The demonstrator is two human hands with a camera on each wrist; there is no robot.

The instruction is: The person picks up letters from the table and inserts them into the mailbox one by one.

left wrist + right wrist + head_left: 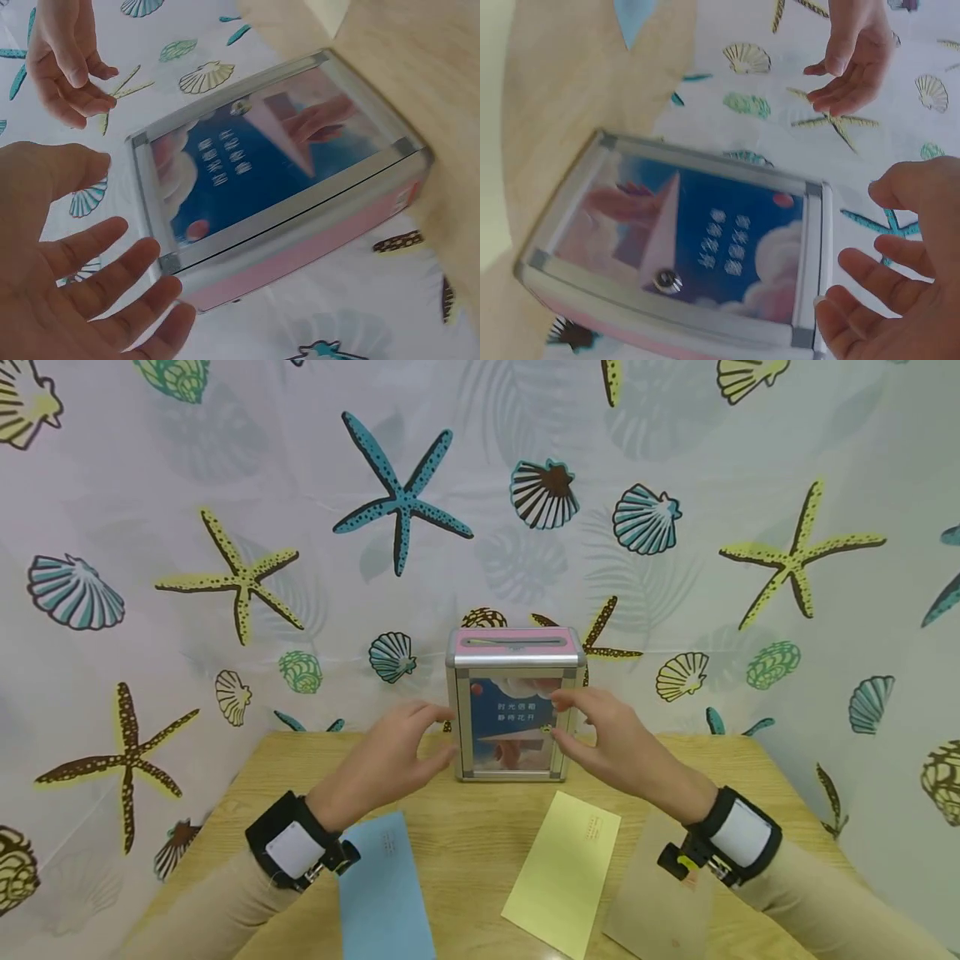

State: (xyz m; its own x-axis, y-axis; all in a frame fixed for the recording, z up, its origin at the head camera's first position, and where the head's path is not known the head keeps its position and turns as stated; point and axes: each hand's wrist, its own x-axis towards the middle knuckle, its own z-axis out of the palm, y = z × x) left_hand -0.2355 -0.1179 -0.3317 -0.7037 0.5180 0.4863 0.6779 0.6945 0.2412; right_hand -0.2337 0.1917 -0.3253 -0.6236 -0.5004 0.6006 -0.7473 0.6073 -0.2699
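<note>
A letter box (517, 647) with a silver metal frame, a pink top with a slot and a clear front over a blue picture stands upright on the table. My left hand (401, 752) hovers at its left front side, fingers loosely bent and holding nothing. On the other side, my right hand (611, 739) overlaps the box's right edge in the head view, its thumb and fingers spread apart. Both wrist views show relaxed fingers (112, 292) beside the top end of the box. A small round lock (667, 280) sits on the box's front frame.
On the wooden table (465, 852) in front of the box lie a blue envelope (386, 885), a yellow envelope (566, 868) and a tan envelope (660, 910), the last partly under my right wrist. A cloth (465, 577) printed with shells and starfish hangs behind.
</note>
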